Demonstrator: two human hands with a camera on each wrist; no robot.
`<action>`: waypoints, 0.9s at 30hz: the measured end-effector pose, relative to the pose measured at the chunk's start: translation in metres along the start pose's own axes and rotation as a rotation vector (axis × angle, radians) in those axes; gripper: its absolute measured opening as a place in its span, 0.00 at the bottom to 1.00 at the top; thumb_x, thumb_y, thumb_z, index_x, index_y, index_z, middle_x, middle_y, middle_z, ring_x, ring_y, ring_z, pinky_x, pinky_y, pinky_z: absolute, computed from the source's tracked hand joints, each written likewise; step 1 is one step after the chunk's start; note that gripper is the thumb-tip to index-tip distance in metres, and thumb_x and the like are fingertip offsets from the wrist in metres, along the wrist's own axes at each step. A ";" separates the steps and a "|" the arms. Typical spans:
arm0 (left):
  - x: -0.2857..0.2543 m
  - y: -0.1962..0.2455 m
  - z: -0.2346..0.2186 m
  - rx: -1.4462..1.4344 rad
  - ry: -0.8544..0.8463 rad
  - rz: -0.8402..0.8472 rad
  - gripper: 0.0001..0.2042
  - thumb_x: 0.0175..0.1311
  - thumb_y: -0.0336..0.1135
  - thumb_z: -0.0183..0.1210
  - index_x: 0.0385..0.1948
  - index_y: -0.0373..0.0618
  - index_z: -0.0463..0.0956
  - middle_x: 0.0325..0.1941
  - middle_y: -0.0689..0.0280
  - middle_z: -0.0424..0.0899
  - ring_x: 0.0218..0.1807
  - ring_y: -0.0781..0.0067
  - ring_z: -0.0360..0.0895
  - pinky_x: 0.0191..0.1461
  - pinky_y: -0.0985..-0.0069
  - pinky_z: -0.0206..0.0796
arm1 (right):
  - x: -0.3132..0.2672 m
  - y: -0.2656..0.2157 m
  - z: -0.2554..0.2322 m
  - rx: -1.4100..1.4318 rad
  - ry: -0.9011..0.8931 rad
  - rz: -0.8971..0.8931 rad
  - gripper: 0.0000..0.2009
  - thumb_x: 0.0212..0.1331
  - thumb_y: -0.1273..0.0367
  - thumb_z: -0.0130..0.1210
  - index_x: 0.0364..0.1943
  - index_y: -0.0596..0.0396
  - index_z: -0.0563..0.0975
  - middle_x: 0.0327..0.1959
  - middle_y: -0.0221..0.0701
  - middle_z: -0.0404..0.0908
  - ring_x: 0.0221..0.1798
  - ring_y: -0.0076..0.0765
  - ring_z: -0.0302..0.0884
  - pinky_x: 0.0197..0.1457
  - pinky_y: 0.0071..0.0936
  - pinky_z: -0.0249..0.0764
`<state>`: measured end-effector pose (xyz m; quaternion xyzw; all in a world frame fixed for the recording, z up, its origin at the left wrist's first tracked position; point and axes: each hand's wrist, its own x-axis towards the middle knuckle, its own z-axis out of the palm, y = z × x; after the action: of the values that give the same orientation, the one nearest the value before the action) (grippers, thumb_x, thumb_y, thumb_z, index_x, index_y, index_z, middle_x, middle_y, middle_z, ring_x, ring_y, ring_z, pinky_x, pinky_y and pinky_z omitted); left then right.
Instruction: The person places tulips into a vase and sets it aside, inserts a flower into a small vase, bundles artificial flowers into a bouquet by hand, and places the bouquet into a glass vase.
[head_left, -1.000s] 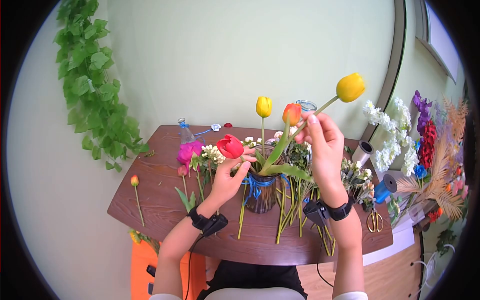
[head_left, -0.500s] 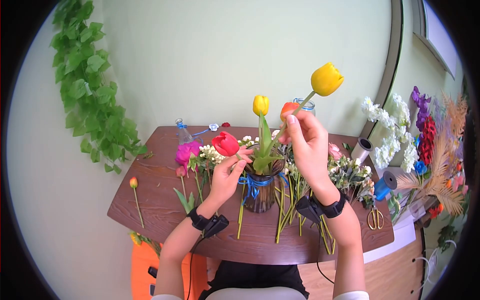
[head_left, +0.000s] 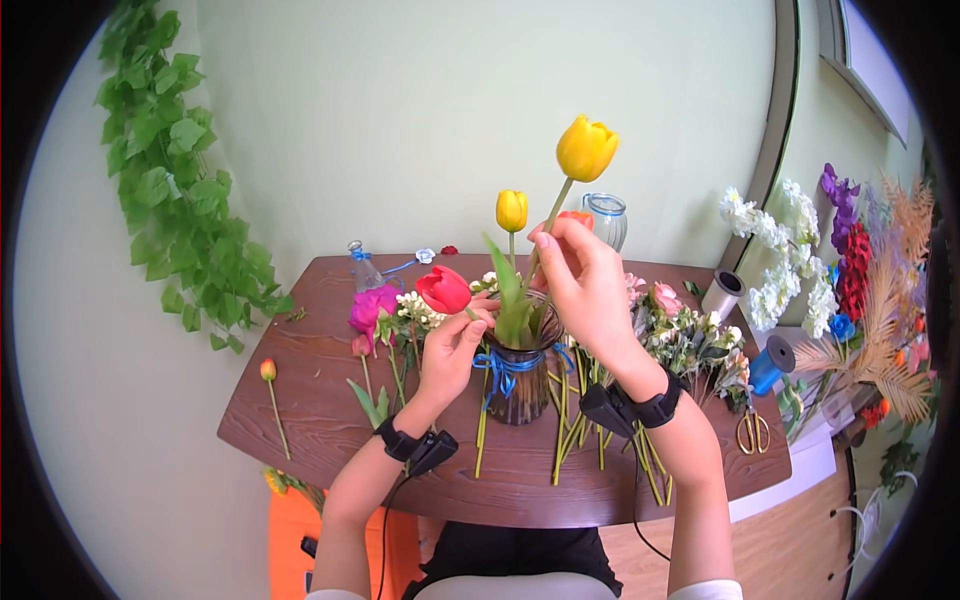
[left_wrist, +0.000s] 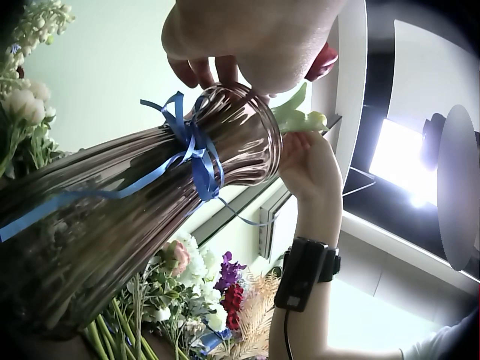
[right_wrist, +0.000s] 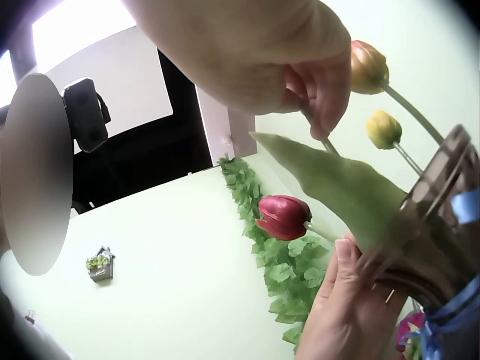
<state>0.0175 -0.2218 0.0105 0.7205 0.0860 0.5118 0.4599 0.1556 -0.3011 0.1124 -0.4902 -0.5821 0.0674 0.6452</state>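
Observation:
My right hand [head_left: 590, 295] pinches the stem of a large yellow tulip [head_left: 587, 148] above a ribbed glass vase [head_left: 520, 400]. The tulip's broad green leaf [right_wrist: 337, 187] reaches down into the mouth. My left hand [head_left: 449, 355] grips the vase at its rim, fingers behind and thumb [right_wrist: 346, 252] in front, beside the stem of a red tulip [head_left: 444, 289] leaning left. A smaller yellow tulip [head_left: 511, 210] and an orange tulip [right_wrist: 369, 67] also stand in the vase. Blue ribbon [left_wrist: 201, 161] is tied round its neck.
Cut flowers with green stems [head_left: 560, 440] lie right of the vase; a magenta flower [head_left: 373, 308] lies left. Gold-handled scissors [head_left: 752, 432], a blue ribbon spool [head_left: 771, 366] and a white spool [head_left: 722, 295] sit at the right edge. Glass jar [head_left: 606, 222] stands behind.
My right hand has brought the large yellow tulip leftward and more upright, lowering its leaf into the vase mouth. My left hand stays at the rim.

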 end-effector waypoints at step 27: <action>-0.001 -0.002 0.004 -0.096 0.059 -0.026 0.08 0.61 0.31 0.47 0.34 0.35 0.72 0.41 0.63 0.75 0.57 0.66 0.62 0.59 0.71 0.51 | -0.040 0.022 0.000 -0.068 -0.004 -0.094 0.03 0.52 0.75 0.50 0.28 0.63 0.72 0.21 0.33 0.72 0.19 0.23 0.69 0.21 0.20 0.65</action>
<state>0.0215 -0.2233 0.0082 0.6811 0.0844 0.5302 0.4978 0.1538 -0.3163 0.0692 -0.4839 -0.6078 0.0181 0.6293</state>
